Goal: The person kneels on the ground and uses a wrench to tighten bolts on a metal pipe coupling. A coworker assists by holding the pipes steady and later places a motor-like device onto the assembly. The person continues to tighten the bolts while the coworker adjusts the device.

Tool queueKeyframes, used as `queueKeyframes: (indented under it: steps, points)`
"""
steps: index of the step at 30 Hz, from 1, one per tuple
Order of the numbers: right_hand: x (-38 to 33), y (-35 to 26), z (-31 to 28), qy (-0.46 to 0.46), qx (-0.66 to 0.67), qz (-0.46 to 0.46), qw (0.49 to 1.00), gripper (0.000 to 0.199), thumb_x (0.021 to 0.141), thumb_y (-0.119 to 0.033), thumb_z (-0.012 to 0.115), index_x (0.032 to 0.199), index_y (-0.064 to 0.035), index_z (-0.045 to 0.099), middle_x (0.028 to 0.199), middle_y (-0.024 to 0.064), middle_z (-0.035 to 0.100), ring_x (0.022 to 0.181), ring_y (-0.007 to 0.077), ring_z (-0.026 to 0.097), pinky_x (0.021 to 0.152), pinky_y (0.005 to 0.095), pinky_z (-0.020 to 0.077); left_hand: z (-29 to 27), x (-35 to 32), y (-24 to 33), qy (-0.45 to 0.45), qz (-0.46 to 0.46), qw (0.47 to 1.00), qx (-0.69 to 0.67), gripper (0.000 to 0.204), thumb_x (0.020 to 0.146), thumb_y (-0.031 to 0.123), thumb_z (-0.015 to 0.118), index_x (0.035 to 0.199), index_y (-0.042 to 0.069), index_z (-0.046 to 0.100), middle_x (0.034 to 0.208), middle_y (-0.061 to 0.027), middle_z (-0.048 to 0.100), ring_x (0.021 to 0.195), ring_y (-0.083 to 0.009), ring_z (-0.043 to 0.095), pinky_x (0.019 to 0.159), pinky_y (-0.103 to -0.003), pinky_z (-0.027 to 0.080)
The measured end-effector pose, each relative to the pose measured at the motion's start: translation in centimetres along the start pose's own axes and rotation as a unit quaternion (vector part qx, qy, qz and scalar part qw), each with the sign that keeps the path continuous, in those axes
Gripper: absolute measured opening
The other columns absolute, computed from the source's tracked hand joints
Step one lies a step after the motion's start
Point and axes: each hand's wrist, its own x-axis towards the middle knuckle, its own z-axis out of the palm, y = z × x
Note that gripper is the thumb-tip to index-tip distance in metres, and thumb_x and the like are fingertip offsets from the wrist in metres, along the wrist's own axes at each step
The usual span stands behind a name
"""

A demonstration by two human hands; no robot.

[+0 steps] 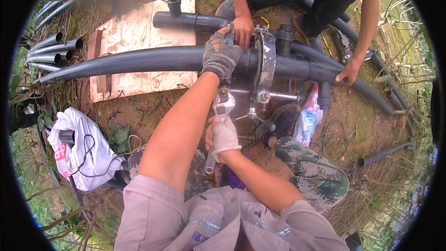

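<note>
My left hand [221, 56], in a worn grey glove, is closed over the near ring of a metal pipe clamp [265, 60] that sits around a thick black pipe [134, 60]. Its fingertips are partly hidden at the clamp's top. Below it, my right hand [225, 138], in a pale glove, grips the handle of an adjustable wrench [224, 104]. The wrench head is up against a bolt [223, 92] at the clamp's lower side. A co-worker's hand [243, 30] touches the clamp's far side; their other hand [350, 72] rests on the pipe to the right.
A stained wooden board [144, 32] lies under the pipe, with a black pipe fitting [186, 20] over it. Several pipe ends [53, 49] stick out at left. A white sack [83, 151] sits at lower left, a plastic bag [308, 120] right of the clamp. The co-worker crouches opposite.
</note>
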Motion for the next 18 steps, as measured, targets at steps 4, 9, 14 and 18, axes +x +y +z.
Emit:
queueKeyframes:
  steps: [4,9,14,18]
  points:
    - [1.4,2.5,3.5,0.046,0.101,-0.072,0.991,0.019,0.107,-0.03,0.053,0.114,-0.0127,0.051,0.081,-0.0003,0.054,0.061,0.0125,0.051,0.051,0.0278,0.043,0.0,-0.1,0.5,-0.008,0.0,1.0,-0.01,0.06,0.079,0.014,0.075,0.136,0.015,0.058,0.113,-0.0161,0.071,0.102,-0.031,0.07,0.094,-0.038,0.053]
    - [0.3,-1.4,0.7,0.014,-0.008,0.064,0.998,0.017,0.107,-0.031,0.049,0.1,-0.0164,0.046,0.055,-0.0018,0.037,0.038,0.0134,0.035,0.035,0.0325,0.0295,-0.2,-0.2,0.5,-0.018,-0.02,1.0,-0.004,0.061,0.079,0.015,0.075,0.138,0.015,0.058,0.114,-0.0167,0.071,0.103,-0.0311,0.069,0.095,-0.038,0.053]
    - [1.7,-14.3,-5.4,-0.141,-0.353,0.242,0.893,0.022,0.105,-0.039,0.053,0.101,-0.0174,0.049,0.058,-0.0049,0.037,0.042,0.0085,0.032,0.038,0.0301,0.0281,0.1,0.0,0.5,-0.009,0.002,1.0,-0.004,0.061,0.079,0.015,0.076,0.138,0.015,0.057,0.118,-0.0168,0.07,0.108,-0.031,0.069,0.097,-0.038,0.052]
    - [1.1,-14.4,-5.9,-0.138,-0.354,0.212,0.9,0.023,0.106,-0.039,0.052,0.106,-0.0162,0.051,0.059,-0.0043,0.039,0.042,0.0081,0.032,0.038,0.0273,0.0275,-0.3,-0.1,0.8,-0.021,-0.012,1.0,-0.011,0.061,0.079,0.014,0.076,0.137,0.015,0.058,0.119,-0.0168,0.07,0.109,-0.0316,0.068,0.098,-0.038,0.052]
